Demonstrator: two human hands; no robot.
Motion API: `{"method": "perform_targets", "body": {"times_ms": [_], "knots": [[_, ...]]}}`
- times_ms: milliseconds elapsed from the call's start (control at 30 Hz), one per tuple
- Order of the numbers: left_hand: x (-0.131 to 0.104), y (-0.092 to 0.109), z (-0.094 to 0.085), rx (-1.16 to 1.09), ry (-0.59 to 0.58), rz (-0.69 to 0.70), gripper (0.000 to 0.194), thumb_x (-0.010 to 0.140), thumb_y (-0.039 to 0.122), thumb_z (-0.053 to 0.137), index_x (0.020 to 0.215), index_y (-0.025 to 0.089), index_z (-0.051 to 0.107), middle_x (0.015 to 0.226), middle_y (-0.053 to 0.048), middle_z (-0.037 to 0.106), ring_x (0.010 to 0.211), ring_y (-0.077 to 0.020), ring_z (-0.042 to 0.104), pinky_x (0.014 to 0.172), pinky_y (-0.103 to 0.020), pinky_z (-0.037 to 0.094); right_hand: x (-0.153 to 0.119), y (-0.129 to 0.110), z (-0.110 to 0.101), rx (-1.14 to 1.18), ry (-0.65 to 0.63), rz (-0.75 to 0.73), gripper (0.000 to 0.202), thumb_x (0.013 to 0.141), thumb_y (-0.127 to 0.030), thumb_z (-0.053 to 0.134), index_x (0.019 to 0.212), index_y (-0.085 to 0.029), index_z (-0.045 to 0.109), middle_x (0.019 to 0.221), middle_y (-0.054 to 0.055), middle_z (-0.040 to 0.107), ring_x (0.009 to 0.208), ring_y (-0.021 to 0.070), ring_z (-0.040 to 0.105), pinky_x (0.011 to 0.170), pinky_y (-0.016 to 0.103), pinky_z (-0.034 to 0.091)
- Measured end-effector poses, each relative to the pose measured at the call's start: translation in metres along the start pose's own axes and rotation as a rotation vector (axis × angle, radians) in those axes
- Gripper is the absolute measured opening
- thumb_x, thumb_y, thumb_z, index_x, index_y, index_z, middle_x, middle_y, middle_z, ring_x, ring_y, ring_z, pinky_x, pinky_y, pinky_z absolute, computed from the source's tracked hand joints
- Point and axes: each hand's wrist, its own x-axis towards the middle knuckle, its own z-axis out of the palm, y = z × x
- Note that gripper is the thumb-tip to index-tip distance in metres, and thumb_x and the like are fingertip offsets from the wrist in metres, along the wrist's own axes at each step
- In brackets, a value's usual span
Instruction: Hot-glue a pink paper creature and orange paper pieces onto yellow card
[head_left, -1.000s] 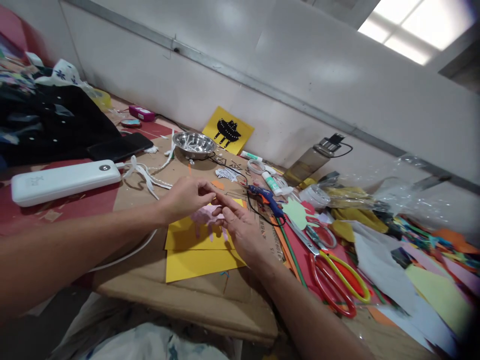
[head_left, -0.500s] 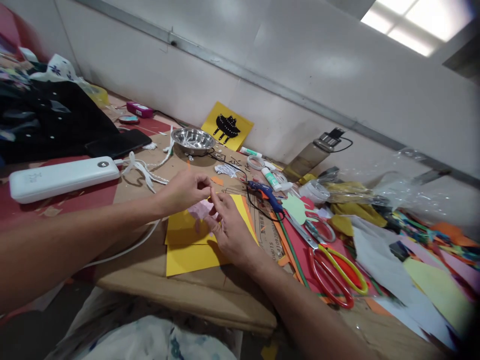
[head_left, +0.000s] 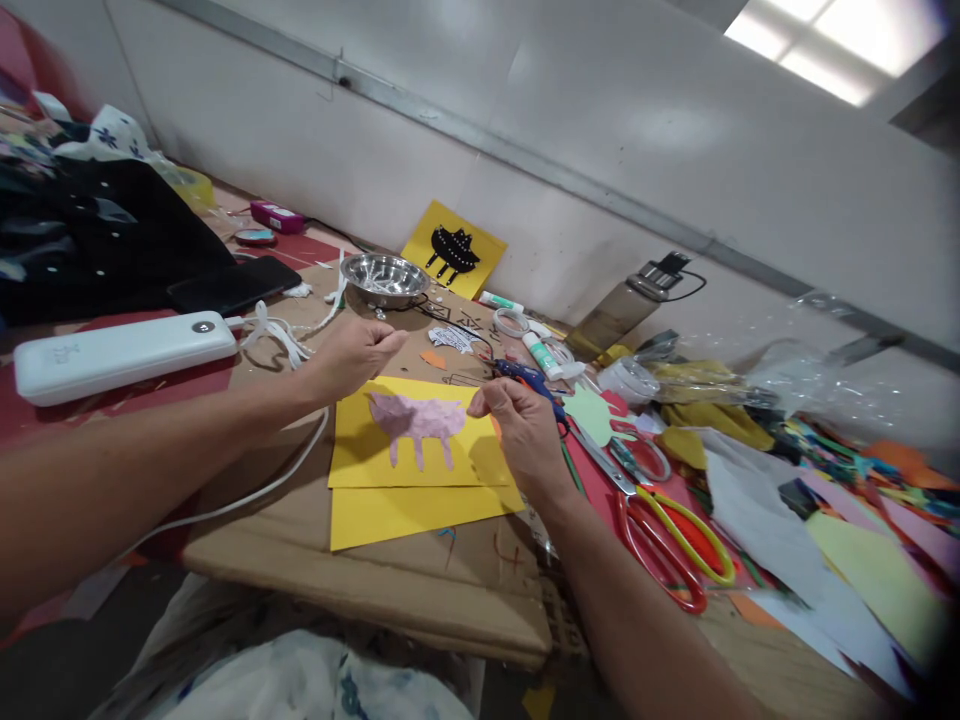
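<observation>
A pink paper cutout [head_left: 421,420] with leg-like strips lies on a yellow card [head_left: 351,462], and a second yellow card [head_left: 397,520] shows beneath it at the front. My left hand [head_left: 360,352] is raised behind the cutout's left end, fingers pinched together. To the right of the cutout, my right hand [head_left: 525,432] is also closed, thumb against curled fingers. Whatever either pinch holds is too small or hidden to make out. A blue glue gun [head_left: 531,380] lies just behind my right hand, partly covered by it.
Red-and-yellow-handled scissors [head_left: 660,540] lie at the right beside paper scraps [head_left: 780,520]. A metal bowl [head_left: 385,280], glue sticks [head_left: 541,355] and a bottle [head_left: 626,305] stand or lie farther back. A white power bank [head_left: 124,355] with a cable is at left.
My hands were together above the cutout and have moved apart, the left one up and left, the right one to the right. The pink cutout now shows almost whole.
</observation>
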Motion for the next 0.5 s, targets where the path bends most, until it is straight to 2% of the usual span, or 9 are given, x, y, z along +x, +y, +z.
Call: {"method": "perform_targets", "body": {"times_ms": [67,100,133,233,300,433,500], "knots": [[0.004,-0.009,0.001,0.146,-0.009,0.091,0.023,0.083,0.025,0.060,0.062,0.017,0.053,0.059,0.001,0.057,0.055,-0.0092,0.047,0.055,-0.023,0.034,0.000,0.000,-0.001,-0.111,0.047,-0.030,0.038,0.093,-0.053,0.051,0.076,-0.021,0.063,0.081,0.003,0.068,0.082,0.0183,0.062,0.078,0.032,0.046],[0.006,-0.014,0.002,0.168,-0.009,0.123,0.011,0.081,0.022,0.062,0.073,0.015,0.059,0.068,-0.001,0.063,0.062,-0.0102,0.052,0.059,-0.023,0.038,0.000,0.001,-0.001,-0.152,0.049,-0.046,0.036,0.094,-0.052,0.049,0.084,-0.022,0.064,0.088,0.004,0.070,0.088,0.0194,0.063,0.082,0.034,0.046],[0.007,-0.017,0.003,0.200,-0.017,0.144,0.006,0.080,0.021,0.063,0.080,0.015,0.061,0.074,-0.002,0.065,0.066,-0.0110,0.055,0.062,-0.023,0.040,0.000,0.001,-0.001,-0.187,0.036,-0.061,0.034,0.096,-0.051,0.046,0.092,-0.022,0.064,0.096,0.005,0.072,0.095,0.0202,0.064,0.086,0.035,0.046],[0.008,-0.021,0.006,0.250,-0.050,0.176,0.009,0.083,0.021,0.061,0.088,0.014,0.065,0.080,-0.004,0.068,0.070,-0.0122,0.057,0.065,-0.024,0.042,-0.003,0.002,0.001,-0.310,-0.050,-0.102,0.033,0.099,-0.046,0.041,0.114,-0.023,0.057,0.107,0.007,0.073,0.104,0.0218,0.064,0.091,0.038,0.045],[0.005,-0.020,0.008,0.257,-0.100,0.208,0.011,0.084,0.022,0.060,0.090,0.015,0.066,0.082,-0.003,0.070,0.072,-0.0127,0.058,0.068,-0.024,0.043,-0.004,0.003,0.002,-0.433,-0.111,-0.130,0.034,0.100,-0.043,0.039,0.122,-0.022,0.054,0.109,0.008,0.073,0.108,0.0236,0.063,0.094,0.041,0.044],[-0.002,-0.014,0.015,0.319,-0.237,0.319,0.011,0.084,0.018,0.060,0.090,0.016,0.070,0.092,-0.003,0.073,0.086,-0.0153,0.063,0.081,-0.026,0.045,-0.002,0.007,0.002,-0.727,-0.229,-0.153,0.035,0.100,-0.037,0.041,0.126,-0.020,0.058,0.127,0.013,0.066,0.122,0.0271,0.056,0.104,0.046,0.036],[-0.004,-0.013,0.018,0.381,-0.323,0.366,0.013,0.086,0.017,0.059,0.091,0.016,0.071,0.095,-0.003,0.074,0.090,-0.0159,0.064,0.083,-0.026,0.045,-0.001,0.009,0.001,-0.802,-0.275,-0.141,0.034,0.099,-0.035,0.042,0.124,-0.019,0.060,0.129,0.013,0.065,0.123,0.0276,0.055,0.105,0.048,0.034]]}}
